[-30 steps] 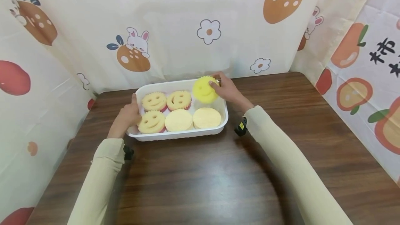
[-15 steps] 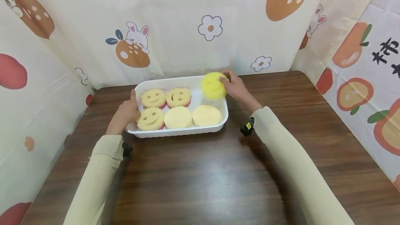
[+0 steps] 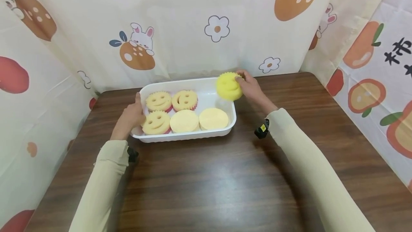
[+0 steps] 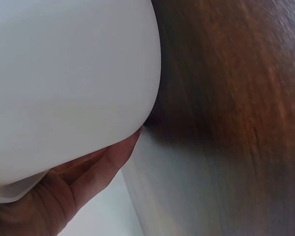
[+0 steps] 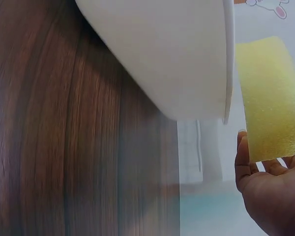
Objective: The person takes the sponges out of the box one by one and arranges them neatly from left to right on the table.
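My right hand [image 3: 250,86] pinches a bright yellow smiley-face sponge [image 3: 227,88] with a scalloped edge. The sponge is tilted up over the back right corner of a white tray [image 3: 190,137]. In the right wrist view, the thick side of the sponge [image 5: 270,98] shows beside the tray rim, with fingers on both its faces. At the tray's left end my left hand [image 3: 131,116] grips the rim; the left wrist view shows its fingers [image 4: 105,169] against the outer wall. Inside the tray, pale smiley sponges [image 3: 156,122] and plain pale round sponges [image 3: 184,121] lie in two rows.
The tray stands on a dark wood-grain table [image 3: 199,182], near its back edge. A patterned cloth [image 3: 186,46] with fruit, rabbits and flowers hangs behind and along both sides. Black wrist cameras [image 3: 262,129] sit at both cuffs.
My right hand has carried the yellow sponge rightward, from over the tray's back right spot toward its right rim. The left hand and the other sponges keep their places.
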A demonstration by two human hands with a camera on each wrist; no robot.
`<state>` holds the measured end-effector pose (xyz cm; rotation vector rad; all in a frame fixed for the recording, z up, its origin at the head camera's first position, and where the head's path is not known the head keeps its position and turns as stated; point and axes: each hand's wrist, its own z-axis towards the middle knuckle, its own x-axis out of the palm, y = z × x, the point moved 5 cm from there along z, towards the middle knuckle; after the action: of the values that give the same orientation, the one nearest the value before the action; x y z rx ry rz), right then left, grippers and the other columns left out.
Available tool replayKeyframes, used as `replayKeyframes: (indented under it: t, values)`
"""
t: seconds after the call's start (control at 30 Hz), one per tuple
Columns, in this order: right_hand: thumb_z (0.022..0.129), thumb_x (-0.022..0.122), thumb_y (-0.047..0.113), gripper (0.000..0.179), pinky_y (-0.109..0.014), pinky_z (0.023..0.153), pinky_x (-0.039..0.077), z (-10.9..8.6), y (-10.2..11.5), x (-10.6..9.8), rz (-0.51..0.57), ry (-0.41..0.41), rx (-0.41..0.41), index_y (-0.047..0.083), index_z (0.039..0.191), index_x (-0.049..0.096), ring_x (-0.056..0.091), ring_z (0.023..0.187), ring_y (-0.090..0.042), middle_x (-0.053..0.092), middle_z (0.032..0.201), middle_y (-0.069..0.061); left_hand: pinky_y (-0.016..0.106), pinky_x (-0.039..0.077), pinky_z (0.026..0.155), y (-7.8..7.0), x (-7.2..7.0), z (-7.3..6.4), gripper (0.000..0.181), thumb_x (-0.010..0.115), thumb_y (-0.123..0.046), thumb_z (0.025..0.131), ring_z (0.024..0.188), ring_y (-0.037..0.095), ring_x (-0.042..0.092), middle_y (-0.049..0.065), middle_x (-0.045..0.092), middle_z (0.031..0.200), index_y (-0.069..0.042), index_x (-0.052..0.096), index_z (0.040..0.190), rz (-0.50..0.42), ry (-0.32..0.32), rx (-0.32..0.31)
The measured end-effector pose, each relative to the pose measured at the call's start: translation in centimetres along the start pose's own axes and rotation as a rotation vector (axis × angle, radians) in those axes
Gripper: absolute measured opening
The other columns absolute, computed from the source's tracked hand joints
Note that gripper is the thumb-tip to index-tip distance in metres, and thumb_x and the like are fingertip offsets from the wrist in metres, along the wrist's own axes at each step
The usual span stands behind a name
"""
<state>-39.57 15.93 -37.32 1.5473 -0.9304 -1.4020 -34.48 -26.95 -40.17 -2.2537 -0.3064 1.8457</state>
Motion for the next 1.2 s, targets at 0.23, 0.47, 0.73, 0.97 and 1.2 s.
replayKeyframes:
  t: [0.23,0.47,0.73,0.97,1.2]
  values:
    - [0.105,0.037,0.038,0.048,-0.045,0.113,0.035,0.0,-0.9,-2.1,-0.081,-0.036,0.0,0.011,0.145,0.04,0.041,0.133,-0.027,0.038,0.155,-0.013,0.051,0.05,0.079,-0.3,0.2,0.4,0.094,0.05,-0.006,0.089,0.087,0.04,0.057,0.039,0.058,0.114,0.005,-0.017,0.153,0.004,-0.007,0.008]
    - [0.105,0.036,0.04,0.052,-0.048,0.118,0.03,-0.3,-1.4,-3.7,-0.105,-0.039,0.026,0.01,0.147,0.037,0.038,0.139,-0.029,0.035,0.158,-0.015,0.054,0.05,0.082,-0.6,0.3,0.8,0.093,0.05,-0.008,0.09,0.089,0.041,0.058,0.04,0.057,0.116,0.005,-0.017,0.154,0.004,-0.007,0.007]
    - [0.106,0.033,0.04,0.052,-0.051,0.121,0.025,-0.6,-2.0,-4.9,-0.119,-0.029,0.044,0.01,0.148,0.034,0.029,0.148,-0.033,0.027,0.163,-0.015,0.051,0.05,0.078,-0.2,-0.4,1.4,0.094,0.051,-0.008,0.091,0.089,0.041,0.058,0.039,0.057,0.115,0.004,-0.018,0.154,0.023,-0.018,0.001]
    - [0.106,0.032,0.037,0.048,-0.054,0.12,0.025,-0.6,-2.3,-4.8,-0.14,0.005,0.049,0.01,0.146,0.034,0.03,0.146,-0.035,0.029,0.161,-0.016,0.051,0.05,0.079,0.1,-0.5,0.7,0.095,0.05,-0.007,0.09,0.091,0.041,0.058,0.041,0.054,0.12,0.004,-0.019,0.153,-0.008,0.001,-0.018]
    - [0.106,0.032,0.037,0.048,-0.055,0.118,0.026,-0.3,-3.1,-4.5,-0.18,0.029,0.063,0.009,0.145,0.034,0.032,0.144,-0.037,0.032,0.159,-0.019,0.049,0.05,0.075,0.4,0.0,0.1,0.094,0.051,-0.006,0.089,0.088,0.041,0.058,0.04,0.057,0.115,0.006,-0.017,0.153,-0.015,-0.013,-0.003]
